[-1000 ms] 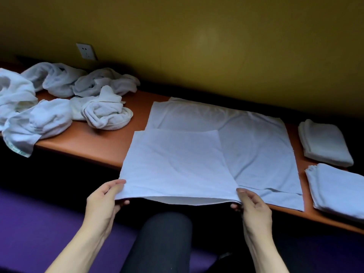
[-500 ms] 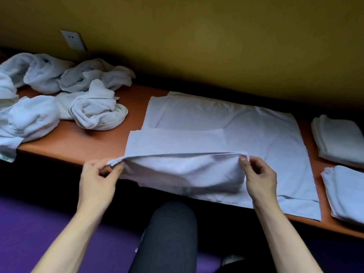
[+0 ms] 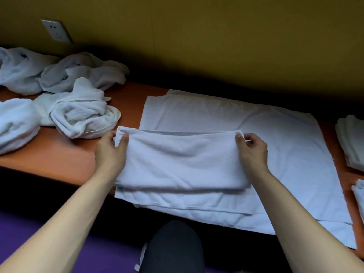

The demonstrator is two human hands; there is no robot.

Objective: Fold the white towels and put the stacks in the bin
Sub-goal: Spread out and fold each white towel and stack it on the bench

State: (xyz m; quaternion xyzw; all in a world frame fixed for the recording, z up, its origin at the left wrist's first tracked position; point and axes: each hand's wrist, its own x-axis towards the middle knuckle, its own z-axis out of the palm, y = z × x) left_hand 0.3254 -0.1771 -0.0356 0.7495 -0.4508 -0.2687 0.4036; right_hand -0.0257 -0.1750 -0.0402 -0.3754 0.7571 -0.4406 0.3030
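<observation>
Head view: on the orange worktop (image 3: 65, 154), the left hand (image 3: 110, 152) and right hand (image 3: 253, 150) each pinch a far corner of the folded white towel (image 3: 181, 160), fingers clenched on cloth. Crumpled towels (image 3: 82, 115) lie left, folded stacks (image 3: 352, 142) right.

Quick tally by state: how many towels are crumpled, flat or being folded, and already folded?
Crumpled towels: about 4, tangled so the count is uncertain, e.g.
Towel spread flat underneath: 1
Towel being folded, held by left hand and right hand: 1
Folded towels at right edge: 2
Total: about 8
</observation>
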